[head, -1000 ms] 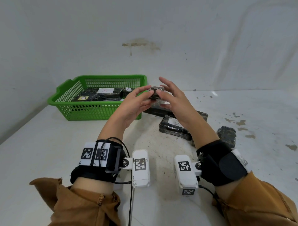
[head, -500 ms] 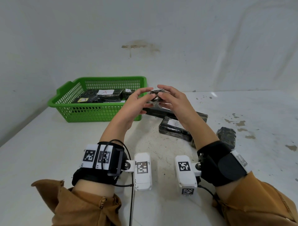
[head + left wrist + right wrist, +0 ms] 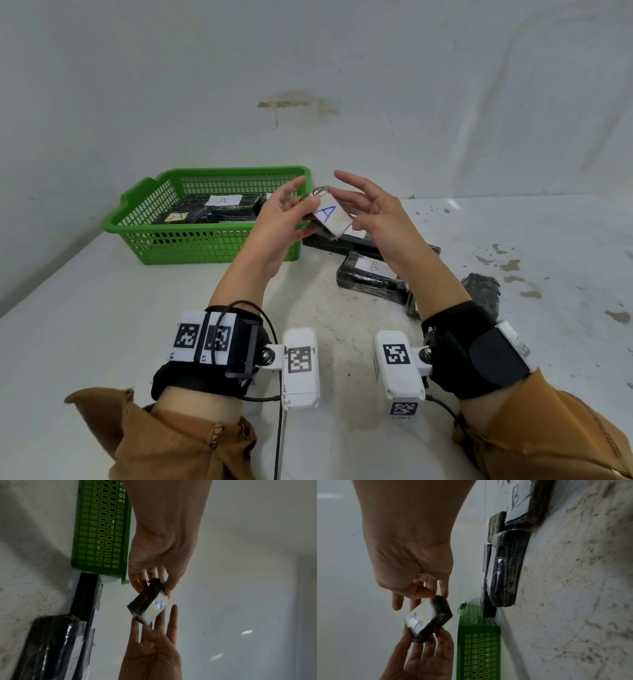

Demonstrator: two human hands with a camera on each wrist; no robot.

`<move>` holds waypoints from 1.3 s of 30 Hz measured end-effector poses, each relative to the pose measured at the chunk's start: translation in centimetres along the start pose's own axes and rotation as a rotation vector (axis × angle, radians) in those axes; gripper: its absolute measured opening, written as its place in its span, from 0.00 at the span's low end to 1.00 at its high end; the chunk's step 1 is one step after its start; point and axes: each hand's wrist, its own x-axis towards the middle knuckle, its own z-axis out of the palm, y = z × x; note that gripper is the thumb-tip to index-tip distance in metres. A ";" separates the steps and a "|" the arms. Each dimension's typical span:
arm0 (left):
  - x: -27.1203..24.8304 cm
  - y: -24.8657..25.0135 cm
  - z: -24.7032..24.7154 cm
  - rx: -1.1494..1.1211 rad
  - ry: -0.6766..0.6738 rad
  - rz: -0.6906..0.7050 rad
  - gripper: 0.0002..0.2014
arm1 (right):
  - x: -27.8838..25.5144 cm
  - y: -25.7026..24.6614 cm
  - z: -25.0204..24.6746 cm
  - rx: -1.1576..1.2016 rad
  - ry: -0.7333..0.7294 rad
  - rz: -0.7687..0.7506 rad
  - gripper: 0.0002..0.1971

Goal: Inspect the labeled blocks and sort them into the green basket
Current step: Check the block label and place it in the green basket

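Black plastic wrap is covering the small block [image 3: 327, 214] that both hands are holding up in the air, its white label with a blue letter A facing the person. The left hand [image 3: 279, 222] is pinching one end of this block between thumb and fingertips, as the left wrist view shows [image 3: 149, 600]. The right hand [image 3: 375, 214] is touching the other end with its thumb and lower fingers while its remaining fingers are spreading loosely above; the right wrist view [image 3: 428, 619] is showing the same two-sided hold.

The green basket [image 3: 205, 240] is sitting on the bench [image 3: 102, 325] just beyond the left hand, with several wrapped blocks lying inside, one bearing a white label marked A [image 3: 224, 199] and another a yellow label [image 3: 176, 216].

Below the right hand, more wrapped blocks are lying on the bench: a long black one [image 3: 342, 244] near the basket's corner, and one labelled B [image 3: 371, 277] just under the right forearm. A further dark bundle [image 3: 481, 286] is lying to the right of that forearm.
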 end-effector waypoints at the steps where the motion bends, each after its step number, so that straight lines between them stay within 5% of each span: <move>1: 0.0 -0.1 -0.2 0.030 -0.003 0.029 0.19 | 0.0 0.0 0.0 -0.015 0.002 0.021 0.38; 6: -0.4 0.1 0.0 0.096 0.001 0.163 0.19 | 0.2 0.4 0.6 -0.028 0.006 0.124 0.20; 10: -0.7 0.3 0.6 0.121 -0.051 0.222 0.25 | 0.3 0.6 1.0 0.055 0.007 0.149 0.19; 24: -0.5 0.0 0.2 0.135 -0.209 0.102 0.17 | 0.4 0.6 0.8 0.035 0.124 0.133 0.09; 30: -0.3 0.0 0.1 0.133 -0.161 0.096 0.17 | 0.2 0.6 0.5 0.042 0.013 0.138 0.16; 34: -0.3 -0.1 0.2 0.129 -0.154 0.061 0.17 | 0.2 0.6 0.6 -0.071 0.095 0.113 0.20; 39: -0.2 -0.2 0.4 0.106 -0.178 -0.039 0.12 | 0.0 0.4 0.4 -0.238 0.118 -0.093 0.41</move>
